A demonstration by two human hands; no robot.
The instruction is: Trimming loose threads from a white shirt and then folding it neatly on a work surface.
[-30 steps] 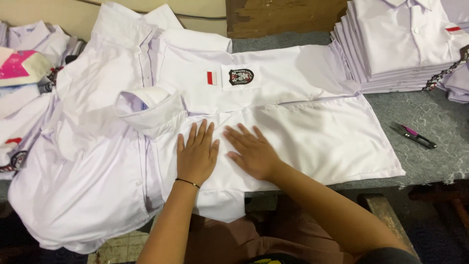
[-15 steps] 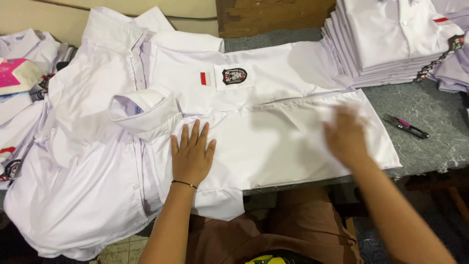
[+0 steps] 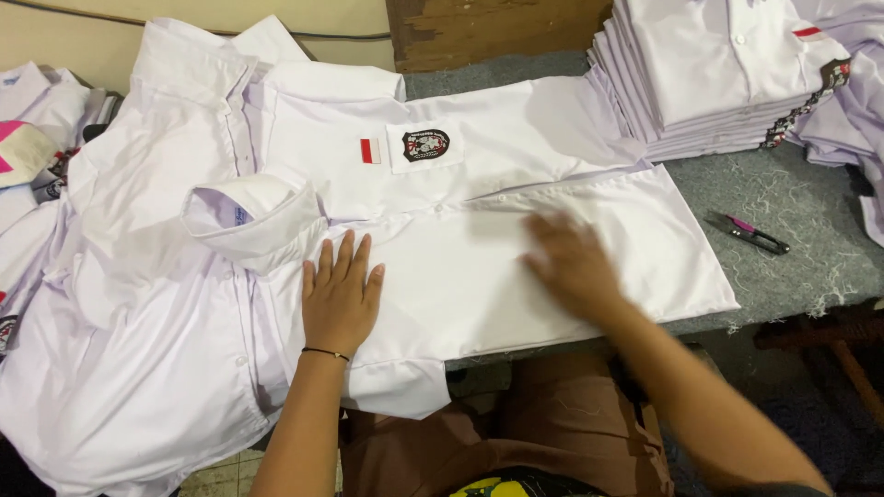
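A white short-sleeved shirt [image 3: 516,184] lies buttoned and flat on the grey table [image 3: 801,221], collar to the left, with a red-and-white patch and a dark badge on its chest pocket. My left hand [image 3: 341,294] presses flat on the shirt near the collar [image 3: 253,216], fingers spread, a thin black band at the wrist. My right hand [image 3: 575,267], blurred with motion, rests palm down on the shirt's lower front panel. Neither hand holds anything.
More white shirts [image 3: 129,304] lie heaped under and to the left of this one. A neat stack of folded white shirts [image 3: 727,74] stands at the back right. Small pink-and-black snips [image 3: 750,234] lie on the table at right.
My right hand swept out to the right along the shirt, then came back toward the middle. My left hand stayed pressed near the collar.
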